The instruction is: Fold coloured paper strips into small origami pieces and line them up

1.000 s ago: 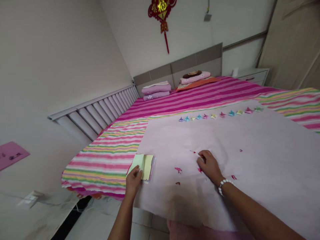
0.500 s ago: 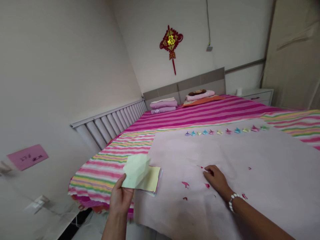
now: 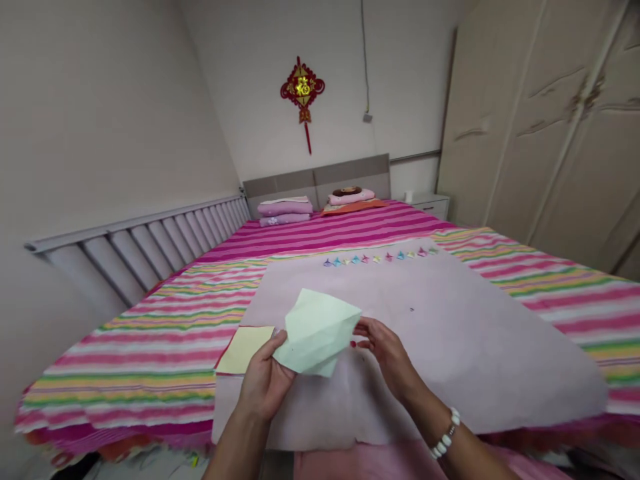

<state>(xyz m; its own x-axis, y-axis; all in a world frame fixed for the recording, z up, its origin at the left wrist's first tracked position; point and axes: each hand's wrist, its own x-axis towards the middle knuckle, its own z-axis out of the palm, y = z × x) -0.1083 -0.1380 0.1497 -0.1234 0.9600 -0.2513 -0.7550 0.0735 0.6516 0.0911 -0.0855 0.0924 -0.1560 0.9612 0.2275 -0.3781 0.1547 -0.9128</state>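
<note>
My left hand (image 3: 266, 380) pinches the lower left corner of a pale green paper sheet (image 3: 317, 330), held up over the pale pink paper mat (image 3: 450, 340) on the bed. My right hand (image 3: 386, 350) has come up to the sheet's right edge, fingers curled and touching it. A stack of coloured paper squares (image 3: 244, 348), yellow on top, lies on the mat's left edge just beside my left hand. A row of several small folded paper shapes (image 3: 380, 257) runs along the mat's far edge.
The bed has a pink and multicoloured striped sheet (image 3: 165, 333). Folded bedding (image 3: 285, 210) and a pillow (image 3: 350, 197) sit at the headboard. A slatted rail (image 3: 140, 240) lines the left wall. Wardrobe doors (image 3: 555, 127) stand at right, with a small bedside cabinet (image 3: 425, 203).
My left hand lifted the green sheet off the stack and brought it to the middle. My right hand left the mat and rose to the sheet. The view swung right.
</note>
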